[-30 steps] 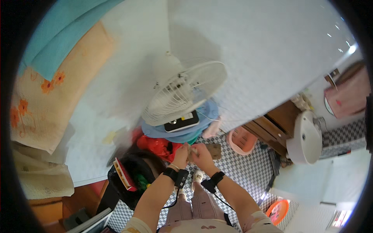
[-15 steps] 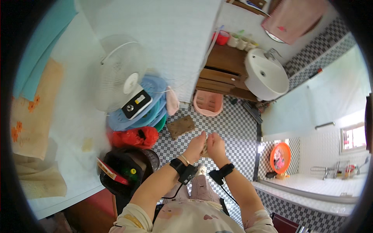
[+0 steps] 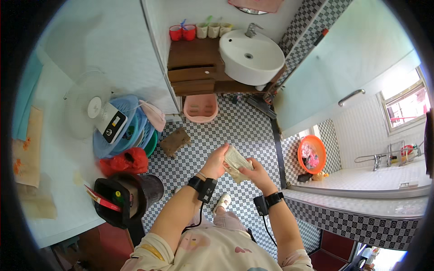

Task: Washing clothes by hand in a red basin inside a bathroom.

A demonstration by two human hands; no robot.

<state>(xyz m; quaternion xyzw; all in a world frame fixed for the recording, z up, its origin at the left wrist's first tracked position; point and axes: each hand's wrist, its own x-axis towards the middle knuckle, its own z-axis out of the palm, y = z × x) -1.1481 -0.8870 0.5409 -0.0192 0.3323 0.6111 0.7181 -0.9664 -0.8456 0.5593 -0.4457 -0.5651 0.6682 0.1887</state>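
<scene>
A pale yellowish-green cloth (image 3: 237, 163), folded into a rough pad, is stretched between my two hands above the tiled floor. My left hand (image 3: 216, 162) grips its left edge, thumb on top. My right hand (image 3: 258, 175) pinches the lower right side, thumb laid across the cloth. Part of the cloth hangs below the fingers. Both wrists wear black strapped devices with cables.
A white washbasin (image 3: 252, 58) stands beside a brown cabinet (image 3: 194, 56) holding several cups. Beneath sits a pink basin (image 3: 200, 108). At left are a mat (image 3: 175, 142), blue basins (image 3: 131, 119), a fan (image 3: 95, 107) and a bin (image 3: 151, 187); an orange basin (image 3: 312, 154) at right.
The cloth was bunched between closely set hands; now it is opened flatter and the hands are farther apart. My view has turned and moved toward the washbasin.
</scene>
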